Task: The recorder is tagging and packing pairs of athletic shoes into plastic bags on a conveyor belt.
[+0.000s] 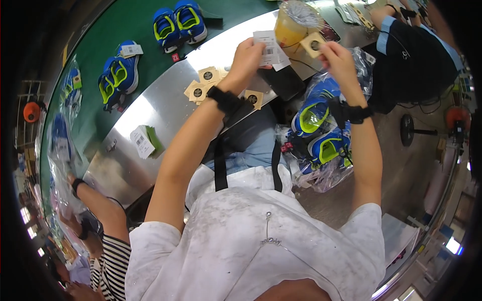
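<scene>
My left hand (246, 59) pinches a few white barcode tags (270, 46) above the metal tabletop. Between the fingers of my right hand (340, 61) is a tan square card (313, 45) with a dark round print. The two hands are apart, with a yellow tub (290, 31) topped by clear plastic behind them. Below my left hand lies a loose pile of similar tan cards (207, 80), and another card (253, 98) rests near the table's edge. Blue and lime shoes (314, 118) in clear plastic sit under my right forearm.
A dark flat object (283, 83) lies at the table edge. White tags with green ones (144, 143) are at the left. Blue shoes (179, 24) stand on the green belt (135, 20). Co-workers are beside me: a striped sleeve (111, 261) left, dark clothing (411, 60) right.
</scene>
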`<control>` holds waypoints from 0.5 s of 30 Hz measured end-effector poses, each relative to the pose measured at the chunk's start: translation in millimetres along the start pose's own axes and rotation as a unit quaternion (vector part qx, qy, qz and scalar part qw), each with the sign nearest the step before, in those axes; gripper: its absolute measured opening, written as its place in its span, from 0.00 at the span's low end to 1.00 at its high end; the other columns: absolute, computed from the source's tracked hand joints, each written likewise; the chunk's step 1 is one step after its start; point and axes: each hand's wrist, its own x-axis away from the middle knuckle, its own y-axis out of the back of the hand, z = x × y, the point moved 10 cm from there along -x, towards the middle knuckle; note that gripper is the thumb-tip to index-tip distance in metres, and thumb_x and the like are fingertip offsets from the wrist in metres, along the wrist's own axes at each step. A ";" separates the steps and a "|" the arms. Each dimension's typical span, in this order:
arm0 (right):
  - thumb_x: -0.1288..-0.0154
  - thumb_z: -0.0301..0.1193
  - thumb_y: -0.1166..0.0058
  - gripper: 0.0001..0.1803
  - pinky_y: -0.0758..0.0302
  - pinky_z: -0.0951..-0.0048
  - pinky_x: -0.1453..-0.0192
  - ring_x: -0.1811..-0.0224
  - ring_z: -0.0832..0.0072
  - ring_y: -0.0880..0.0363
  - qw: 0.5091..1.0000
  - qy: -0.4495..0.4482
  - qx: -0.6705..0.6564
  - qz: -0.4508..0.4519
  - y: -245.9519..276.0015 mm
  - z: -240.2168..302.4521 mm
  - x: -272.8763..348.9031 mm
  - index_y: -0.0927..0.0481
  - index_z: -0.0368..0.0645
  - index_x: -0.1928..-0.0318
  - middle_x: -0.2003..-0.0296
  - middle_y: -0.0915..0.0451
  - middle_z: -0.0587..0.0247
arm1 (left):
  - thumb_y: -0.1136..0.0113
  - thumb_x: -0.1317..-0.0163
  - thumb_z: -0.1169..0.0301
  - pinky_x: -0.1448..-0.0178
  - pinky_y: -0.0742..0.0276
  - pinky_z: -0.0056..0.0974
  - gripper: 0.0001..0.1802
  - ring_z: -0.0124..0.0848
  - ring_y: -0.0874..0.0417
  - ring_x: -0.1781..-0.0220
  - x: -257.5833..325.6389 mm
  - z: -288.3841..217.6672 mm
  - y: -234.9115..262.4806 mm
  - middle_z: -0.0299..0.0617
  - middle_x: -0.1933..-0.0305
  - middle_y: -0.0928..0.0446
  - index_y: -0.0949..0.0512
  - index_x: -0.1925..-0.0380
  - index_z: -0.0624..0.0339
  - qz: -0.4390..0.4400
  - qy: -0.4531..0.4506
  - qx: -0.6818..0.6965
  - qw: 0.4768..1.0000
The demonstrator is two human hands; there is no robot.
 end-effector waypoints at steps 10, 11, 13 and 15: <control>0.34 0.29 0.50 0.09 0.36 0.75 0.73 0.78 0.82 0.32 0.964 0.102 0.238 0.065 -42.6 66.4 72.5 0.25 0.35 0.69 0.81 0.27 0.63 | 0.36 0.47 0.57 0.57 0.21 0.51 0.34 0.58 0.20 0.60 47.2 -41.8 8.7 0.66 0.47 0.33 0.34 0.45 0.66 -0.086 -0.225 -0.523 0.818; 0.35 0.28 0.50 0.09 0.36 0.75 0.73 0.78 0.81 0.32 0.960 0.104 0.252 0.067 -45.6 78.4 81.2 0.25 0.35 0.70 0.81 0.28 0.63 | 0.35 0.48 0.57 0.58 0.21 0.47 0.32 0.54 0.19 0.61 72.9 -61.8 9.2 0.58 0.53 0.27 0.31 0.47 0.64 -0.104 -0.295 -0.517 0.797; 0.35 0.28 0.49 0.09 0.35 0.75 0.72 0.78 0.80 0.31 0.959 0.111 0.239 0.104 -66.6 103.2 97.6 0.26 0.34 0.70 0.80 0.27 0.61 | 0.35 0.46 0.60 0.60 0.22 0.40 0.23 0.43 0.18 0.64 119.9 -88.2 38.5 0.48 0.63 0.21 0.24 0.54 0.63 -0.102 -0.326 -0.471 0.813; 0.36 0.27 0.49 0.09 0.34 0.75 0.73 0.78 0.78 0.30 0.954 0.138 0.237 0.119 -82.4 120.0 106.3 0.26 0.34 0.70 0.80 0.27 0.61 | 0.36 0.43 0.64 0.63 0.26 0.33 0.13 0.29 0.20 0.68 155.6 -91.6 98.1 0.40 0.72 0.20 0.20 0.64 0.63 -0.069 -0.211 -0.329 0.918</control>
